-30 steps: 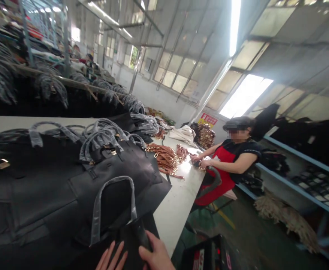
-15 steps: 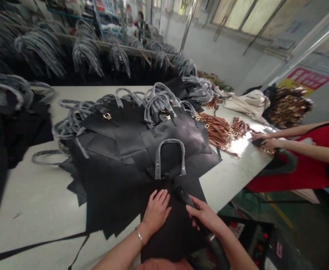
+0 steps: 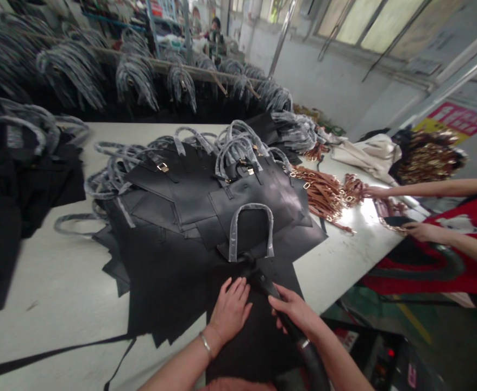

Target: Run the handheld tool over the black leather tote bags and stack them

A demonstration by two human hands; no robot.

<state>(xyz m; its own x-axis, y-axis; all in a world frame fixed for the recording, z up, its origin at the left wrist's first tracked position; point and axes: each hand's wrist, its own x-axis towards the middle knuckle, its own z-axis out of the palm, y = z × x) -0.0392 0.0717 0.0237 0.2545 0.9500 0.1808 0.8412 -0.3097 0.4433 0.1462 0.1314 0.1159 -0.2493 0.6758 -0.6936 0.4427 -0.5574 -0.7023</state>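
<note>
Leather panel (image 3: 250, 347), left hand (image 3: 230, 312) flat, right hand (image 3: 293, 315) gripping black tube (image 3: 265, 285)

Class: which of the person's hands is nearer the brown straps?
Right. The right hand is below and left of the brown straps; the left hand is farther left.
</note>
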